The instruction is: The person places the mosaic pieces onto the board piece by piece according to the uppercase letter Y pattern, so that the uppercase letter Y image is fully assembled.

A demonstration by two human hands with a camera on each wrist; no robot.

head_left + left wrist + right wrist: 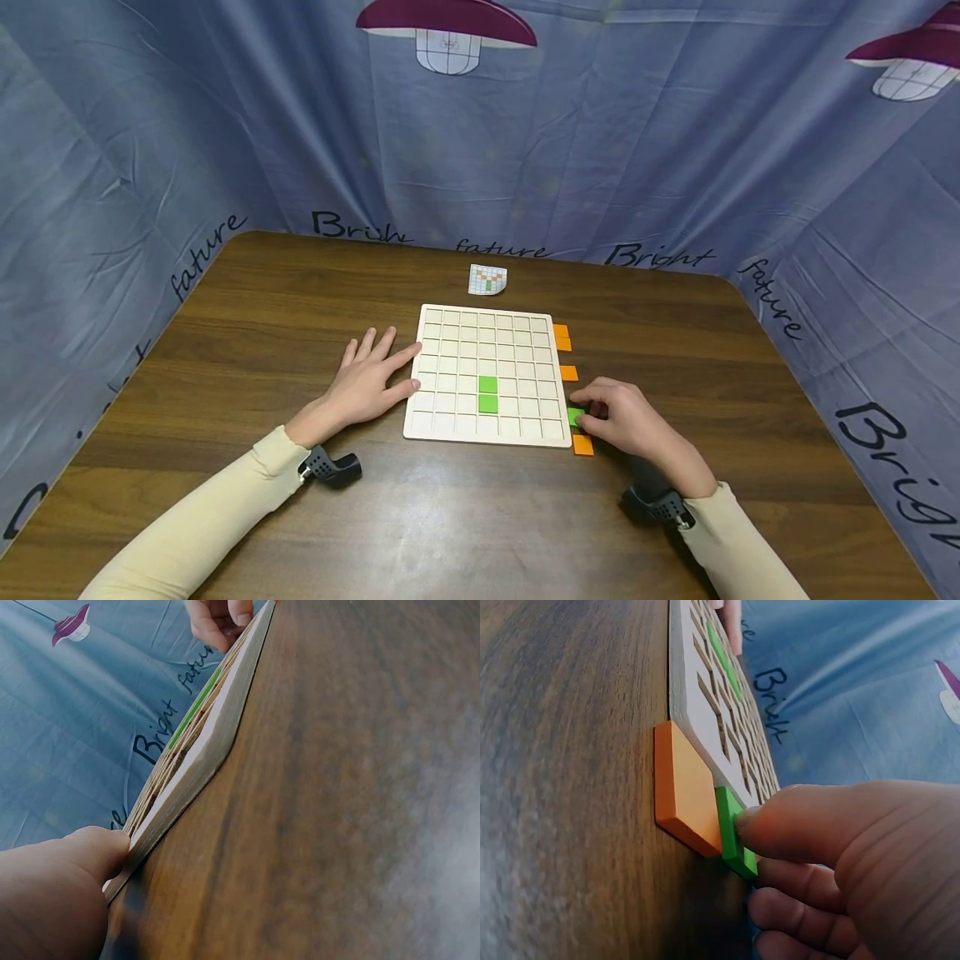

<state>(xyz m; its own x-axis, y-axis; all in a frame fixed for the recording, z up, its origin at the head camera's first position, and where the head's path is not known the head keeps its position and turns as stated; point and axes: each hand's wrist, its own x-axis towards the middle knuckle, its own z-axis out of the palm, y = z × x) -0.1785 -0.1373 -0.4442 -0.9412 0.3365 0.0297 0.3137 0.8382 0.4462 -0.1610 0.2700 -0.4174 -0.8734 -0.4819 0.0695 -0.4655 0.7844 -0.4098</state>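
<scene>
A pale wooden grid board (487,441) lies on the table. Two square green tiles (488,403) sit one behind the other in a middle column of its cells. My right hand (630,421) is at the board's right edge, pinching another green tile (575,417). In the right wrist view, the thumb presses on this green tile (736,853), beside a thick orange tile (690,791). The left hand (362,385) rests at the board's left side with fingers spread, index finger and thumb touching the edge.
Several orange tiles (569,373) lie along the board's right edge, both behind and in front of the right hand. Behind the board is a small paper card (487,280) printed with a coloured grid pattern. Blue curtains (600,167) surround the wooden table (315,283).
</scene>
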